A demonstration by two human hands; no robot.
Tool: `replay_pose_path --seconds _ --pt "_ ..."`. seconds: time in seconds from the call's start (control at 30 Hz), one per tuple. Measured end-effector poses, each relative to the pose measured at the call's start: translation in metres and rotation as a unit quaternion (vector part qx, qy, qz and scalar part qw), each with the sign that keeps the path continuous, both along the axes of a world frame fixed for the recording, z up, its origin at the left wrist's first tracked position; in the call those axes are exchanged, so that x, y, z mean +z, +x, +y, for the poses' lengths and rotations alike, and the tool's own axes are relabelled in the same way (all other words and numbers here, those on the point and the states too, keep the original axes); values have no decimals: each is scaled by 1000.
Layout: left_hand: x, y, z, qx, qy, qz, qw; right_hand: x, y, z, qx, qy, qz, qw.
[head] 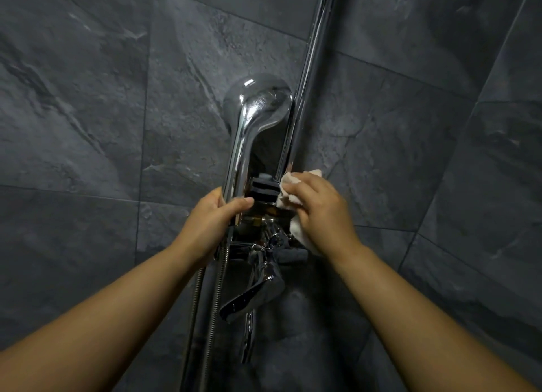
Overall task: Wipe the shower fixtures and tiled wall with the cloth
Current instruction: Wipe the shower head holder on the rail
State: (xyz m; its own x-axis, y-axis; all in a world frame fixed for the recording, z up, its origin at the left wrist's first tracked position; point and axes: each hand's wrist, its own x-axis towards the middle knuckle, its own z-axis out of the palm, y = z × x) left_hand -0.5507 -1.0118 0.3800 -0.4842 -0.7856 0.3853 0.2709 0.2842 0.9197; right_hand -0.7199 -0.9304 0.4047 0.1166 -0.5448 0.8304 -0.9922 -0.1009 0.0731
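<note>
On the left the wall point(88, 98) is plain dark tile, with no cloth anywhere near it. Moving in, the left hand point(211, 218) grips the handset point(255, 113) low on its stem, thumb across the front, probably just steadying it. Next over is the black holder point(262, 186) clamped on the rail point(311, 68). Right beside that sits the cloth point(289, 183), a pale bunched rag pressed against the rail by the right hand point(318, 209), fingers curled round it. So the person looks to be on the fixtures step, at the rail-and-holder joint. Next move likely calls for sliding the cloth up the rail or round the holder, left hand bracing. Lever point(258, 289) and tiles come later, at a guess.
</note>
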Motion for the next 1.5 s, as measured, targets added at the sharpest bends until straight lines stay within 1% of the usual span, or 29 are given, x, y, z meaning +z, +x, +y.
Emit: replay_pose_path --seconds 0.13,0.27,0.33,0.43,0.5,0.6,0.7,0.77,0.87,0.93,1.03,1.1,1.13,1.2,1.27,1.33,1.4,1.47,1.5 --pt "-1 1 -2 3 4 -14 1000 6 -9 18 2 9 92 996" --pt "-3 1 -6 -1 2 -16 1000 17 -4 21 33 -1 108 994" --pt "-4 -1 -7 0 0 -12 1000 20 6 7 49 -4 140 989" --pt "-3 -3 -7 11 -2 -15 1000 15 9 -10 31 17 190 981" --pt "-3 -3 -5 15 -3 -14 1000 8 -2 -6 43 11 167 985" --pt "-5 -1 -7 12 -5 -10 1000 5 -17 10 52 6 96 994" --pt "-5 2 -6 5 -8 -10 1000 11 -31 25 -7 32 1 999" --pt "-7 4 -4 4 -5 -6 1000 15 -34 33 -34 25 -48 998" --pt "-8 6 -1 -7 1 -6 1000 16 -14 25 0 -21 -54 998" --pt "-6 6 2 -17 2 -1 1000 13 4 13 19 -8 -51 998" --pt "-4 8 5 -7 7 -2 1000 3 0 7 10 29 -50 998" --pt "-6 11 9 5 1 -7 1000 1 -17 15 -17 18 -95 995" --pt "-8 14 11 16 -8 -8 1000 1 -24 21 -33 9 -148 988" --pt "-12 16 12 40 -32 0 999 4 -33 32 -45 -13 -266 963" --pt "-10 19 19 33 -47 31 998 9 -26 39 -16 -38 -360 932" --pt "-2 20 28 -6 -43 48 998 18 -7 43 43 -25 -435 899" --pt "10 18 37 -63 -45 46 996 25 14 45 122 19 -493 861" --pt "21 11 49 -130 -42 40 990 27 27 49 209 74 -554 802" --pt "25 5 56 -162 -31 36 986 26 29 53 243 101 -569 779"
